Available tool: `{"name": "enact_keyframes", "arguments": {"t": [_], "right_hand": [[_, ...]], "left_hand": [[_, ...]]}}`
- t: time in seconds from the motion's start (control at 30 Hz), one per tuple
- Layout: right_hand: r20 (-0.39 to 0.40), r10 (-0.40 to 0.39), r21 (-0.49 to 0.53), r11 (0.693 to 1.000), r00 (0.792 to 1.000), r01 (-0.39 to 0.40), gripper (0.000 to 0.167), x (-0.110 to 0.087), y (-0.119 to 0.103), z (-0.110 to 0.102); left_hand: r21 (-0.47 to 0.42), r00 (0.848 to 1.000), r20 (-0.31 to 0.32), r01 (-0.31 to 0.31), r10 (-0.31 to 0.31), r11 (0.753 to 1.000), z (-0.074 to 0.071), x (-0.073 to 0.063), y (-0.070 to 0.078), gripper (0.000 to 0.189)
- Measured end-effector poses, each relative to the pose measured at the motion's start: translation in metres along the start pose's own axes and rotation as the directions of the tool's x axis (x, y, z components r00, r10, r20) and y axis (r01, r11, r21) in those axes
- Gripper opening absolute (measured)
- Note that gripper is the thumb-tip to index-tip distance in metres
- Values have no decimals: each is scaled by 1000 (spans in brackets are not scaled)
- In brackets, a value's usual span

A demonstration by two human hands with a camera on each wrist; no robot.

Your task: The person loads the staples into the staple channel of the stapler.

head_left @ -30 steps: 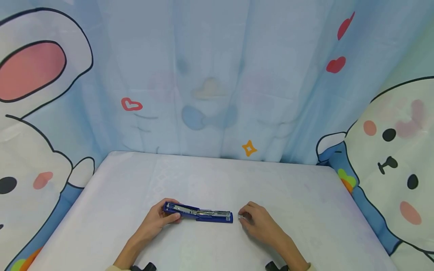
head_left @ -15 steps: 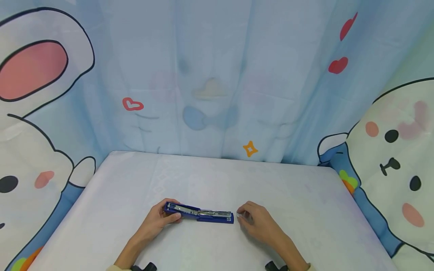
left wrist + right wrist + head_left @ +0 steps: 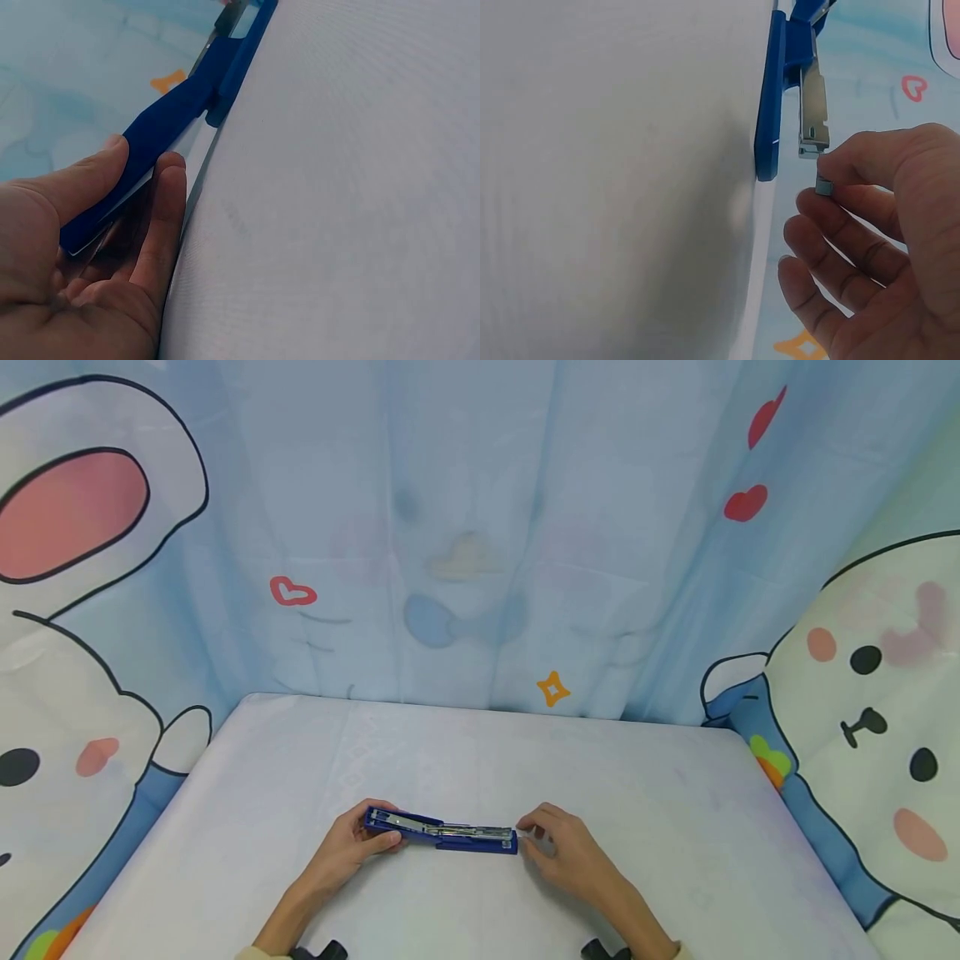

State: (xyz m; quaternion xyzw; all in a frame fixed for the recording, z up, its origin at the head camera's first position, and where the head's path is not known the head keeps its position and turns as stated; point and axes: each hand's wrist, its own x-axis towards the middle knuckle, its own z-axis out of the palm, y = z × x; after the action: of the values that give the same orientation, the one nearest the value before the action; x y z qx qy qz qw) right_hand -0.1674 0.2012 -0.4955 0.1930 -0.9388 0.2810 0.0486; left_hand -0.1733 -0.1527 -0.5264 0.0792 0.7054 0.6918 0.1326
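I am seeing a pale yellow cuff (image 3: 257, 954) bordering the left forearm (image 3: 291, 910) and a matching pale yellow sleeve end (image 3: 682, 952) bordering the right forearm (image 3: 637, 917). Along their inner sides, a dark black left fitting (image 3: 322, 952) and an equally black right fitting (image 3: 604, 951) are showing blunt, rounded shapes. The left hand (image 3: 358, 839) and right hand (image 3: 564, 850) are both showing bare, and the lower picture edge is cropping the sleeves.

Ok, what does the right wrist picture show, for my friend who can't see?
A right hand pinches a small silvery piece close to the metal rail of an opened blue stapler. White tabletop fills the left; patterned blue curtain is behind.
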Motion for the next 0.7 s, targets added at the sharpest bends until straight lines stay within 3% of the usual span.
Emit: {"name": "enact_keyframes", "arguments": {"t": [0.3,0.7], "right_hand": [[-42,-55,9,998,998,56,17,0,0,4],[-65,-42,-1,999,997,42,15,2,-4,7]], "left_hand": [[13,1000,-8,1,-1,1000,0,0,1,51],[3,1000,-5,-3,3,1000,0,1,-1,52]]}}
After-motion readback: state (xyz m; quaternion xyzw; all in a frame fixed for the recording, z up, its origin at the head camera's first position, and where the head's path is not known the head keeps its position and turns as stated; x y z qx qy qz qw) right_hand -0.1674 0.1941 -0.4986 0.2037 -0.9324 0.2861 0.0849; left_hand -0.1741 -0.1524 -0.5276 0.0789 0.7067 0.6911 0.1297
